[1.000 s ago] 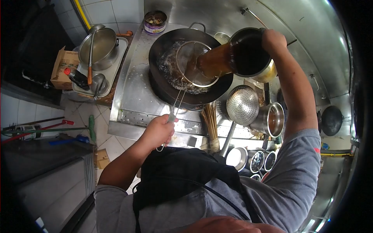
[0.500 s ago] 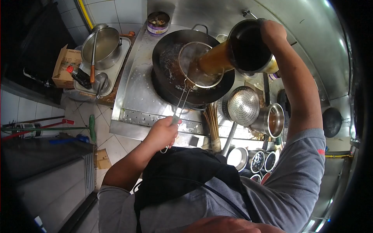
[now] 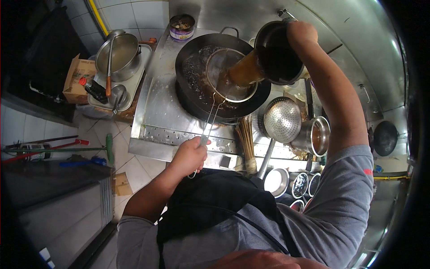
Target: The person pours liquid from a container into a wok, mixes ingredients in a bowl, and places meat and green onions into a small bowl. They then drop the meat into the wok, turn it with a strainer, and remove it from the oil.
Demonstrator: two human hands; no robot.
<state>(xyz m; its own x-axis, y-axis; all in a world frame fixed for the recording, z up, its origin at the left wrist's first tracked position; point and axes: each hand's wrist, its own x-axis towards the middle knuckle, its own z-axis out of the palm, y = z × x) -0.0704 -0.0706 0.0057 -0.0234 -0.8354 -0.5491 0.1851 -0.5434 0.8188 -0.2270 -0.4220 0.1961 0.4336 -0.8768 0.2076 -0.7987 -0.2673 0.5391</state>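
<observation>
Held the strainer (image 3: 218,71) over the wok (image 3: 186,56) in the tightly curled left hand (image 3: 190,154), by a handle (image 3: 204,140) aligned lengthwise away from the black apron (image 3: 210,193) and slightly rightward, toward the round mesh (image 3: 222,60) ahead of that fist. Gripped the dark pot (image 3: 280,58) at its far side in the right hand (image 3: 302,35), tipping its mouth leftward just beside the mesh and sending brown liquid (image 3: 245,69) onto it from the right. Could not make out the exact finger placement on the pot, mostly hidden at the rim.
</observation>
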